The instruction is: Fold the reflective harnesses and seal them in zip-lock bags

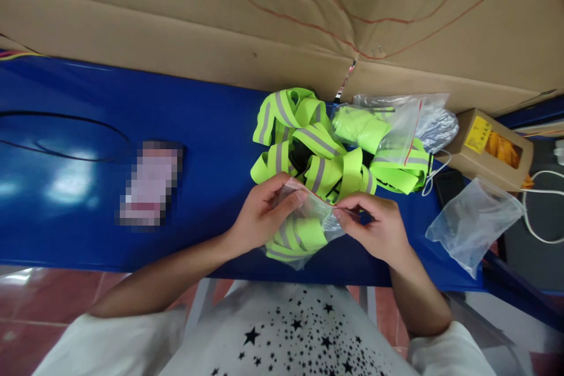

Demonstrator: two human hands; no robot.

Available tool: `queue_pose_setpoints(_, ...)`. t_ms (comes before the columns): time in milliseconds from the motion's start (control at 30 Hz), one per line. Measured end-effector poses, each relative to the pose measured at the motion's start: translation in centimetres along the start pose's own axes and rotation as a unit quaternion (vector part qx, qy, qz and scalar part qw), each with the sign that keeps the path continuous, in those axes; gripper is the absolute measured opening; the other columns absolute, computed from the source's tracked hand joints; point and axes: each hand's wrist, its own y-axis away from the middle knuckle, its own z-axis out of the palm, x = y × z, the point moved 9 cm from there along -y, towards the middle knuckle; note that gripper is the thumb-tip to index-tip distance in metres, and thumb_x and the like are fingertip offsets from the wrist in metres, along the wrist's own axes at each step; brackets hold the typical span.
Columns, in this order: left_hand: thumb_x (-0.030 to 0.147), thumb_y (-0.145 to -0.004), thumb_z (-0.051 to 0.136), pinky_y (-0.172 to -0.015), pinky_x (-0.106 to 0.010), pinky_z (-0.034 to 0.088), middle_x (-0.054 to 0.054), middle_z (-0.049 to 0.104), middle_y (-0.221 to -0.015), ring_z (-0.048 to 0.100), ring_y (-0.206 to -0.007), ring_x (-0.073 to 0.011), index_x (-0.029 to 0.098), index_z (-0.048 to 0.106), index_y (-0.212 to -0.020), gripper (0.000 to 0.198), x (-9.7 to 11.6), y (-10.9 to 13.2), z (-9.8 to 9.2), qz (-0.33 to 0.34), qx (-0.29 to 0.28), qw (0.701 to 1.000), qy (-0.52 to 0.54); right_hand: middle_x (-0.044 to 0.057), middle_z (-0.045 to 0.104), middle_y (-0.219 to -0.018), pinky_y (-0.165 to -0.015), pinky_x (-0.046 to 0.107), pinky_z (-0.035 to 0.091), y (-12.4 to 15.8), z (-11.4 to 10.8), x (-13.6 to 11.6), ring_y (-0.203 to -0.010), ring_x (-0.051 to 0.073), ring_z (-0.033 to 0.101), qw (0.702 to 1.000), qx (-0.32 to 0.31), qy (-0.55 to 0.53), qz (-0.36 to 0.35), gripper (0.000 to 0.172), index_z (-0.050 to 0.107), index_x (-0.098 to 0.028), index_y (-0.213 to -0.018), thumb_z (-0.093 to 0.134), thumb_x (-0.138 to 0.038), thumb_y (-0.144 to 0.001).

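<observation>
Left grip and right grip pinched narrow, I'm holding the clear bag between them by its red-lined edge, lime strap bundle inside just below, loose straps on the tabletop beyond

2 hands, 1 held bag, 1 pixelated phone, 1 windowed box, uncountable straps
</observation>
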Motion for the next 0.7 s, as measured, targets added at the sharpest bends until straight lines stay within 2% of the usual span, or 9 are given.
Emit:
queue_pose_setpoints(100, 0.021, -0.096, 0.069, -0.065, -0.016, 0.052, 0.002, 0.073, -0.078, 0.067, -0.07, -0.009, 0.018, 0.072, -0.087, 0.009, 0.1, -0.3, 0.0, 0.021, 0.002, 1.0, 0.006, -0.006, 0.07, -0.07, -0.055, 0.016, 0.047, 0.0, 0.1, -0.2, -0.057, 0.006, 0.06, 1.0, 0.011, 0.012, -0.016, 0.009, 0.067, -0.021, -0.085, 0.072, -0.016, -0.091)
queue_pose_setpoints(200, 0.023, -0.096, 0.068, -0.064, -0.017, 0.052, 0.001, 0.071, -0.078, 0.066, -0.07, -0.0092, 0.018, 0.073, -0.088, 0.011, 0.4, -0.1, 0.2, 0.03, -0.01, 0.999, -0.016, -0.006, 0.071, -0.075, -0.059, 0.015, 0.049, 0.0, 0.5, -0.1, -0.062, 0.006, 0.063, 1.0, 0.001, -0.008, -0.013, 0.008, 0.067, -0.02, -0.088, 0.071, -0.013, -0.09)
queue_pose_setpoints(300, 0.03, -0.094, 0.072, -0.059, -0.019, 0.049, -0.001, 0.072, -0.077, 0.065, -0.066, -0.0106, 0.017, 0.074, -0.091, 0.014, 0.3, 0.3, 0.5, 0.014, -0.033, 0.999, -0.04, -0.005, 0.074, -0.083, -0.064, 0.014, 0.051, 0.0, 0.7, -0.1, -0.068, 0.006, 0.066, 0.999, -0.021, -0.031, -0.006, 0.009, 0.069, -0.021, -0.096, 0.071, -0.015, -0.09)
queue_pose_setpoints(433, 0.034, -0.089, 0.078, -0.054, -0.019, 0.045, -0.002, 0.073, -0.074, 0.062, -0.061, -0.0112, 0.016, 0.076, -0.088, 0.018, -0.3, 0.7, 1.1, -0.012, -0.059, 0.996, -0.06, -0.006, 0.071, -0.08, -0.063, 0.014, 0.049, 0.1, 0.9, -0.1, -0.067, 0.005, 0.063, 0.999, -0.03, -0.043, 0.003, 0.008, 0.068, -0.021, -0.092, 0.071, -0.015, -0.09)
queue_pose_setpoints(600, 0.032, -0.09, 0.077, -0.057, -0.019, 0.048, -0.002, 0.073, -0.074, 0.064, -0.063, -0.0112, 0.017, 0.076, -0.087, 0.016, -0.4, 0.6, 1.1, -0.001, -0.038, 0.997, -0.066, -0.006, 0.07, -0.081, -0.067, 0.016, 0.049, 0.1, 1.2, -0.3, -0.07, 0.006, 0.065, 1.0, -0.019, -0.021, -0.002, 0.013, 0.066, -0.021, -0.091, 0.07, -0.01, -0.087)
queue_pose_setpoints(700, 0.032, -0.091, 0.076, -0.057, -0.019, 0.049, -0.003, 0.074, -0.076, 0.066, -0.065, -0.012, 0.017, 0.076, -0.089, 0.015, -0.3, 0.6, 1.2, 0.005, -0.04, 0.997, -0.065, -0.004, 0.072, -0.086, -0.072, 0.017, 0.051, 0.1, 1.3, -0.7, -0.076, 0.007, 0.068, 1.0, -0.013, -0.016, -0.018, 0.01, 0.066, -0.021, -0.096, 0.071, -0.015, -0.09)
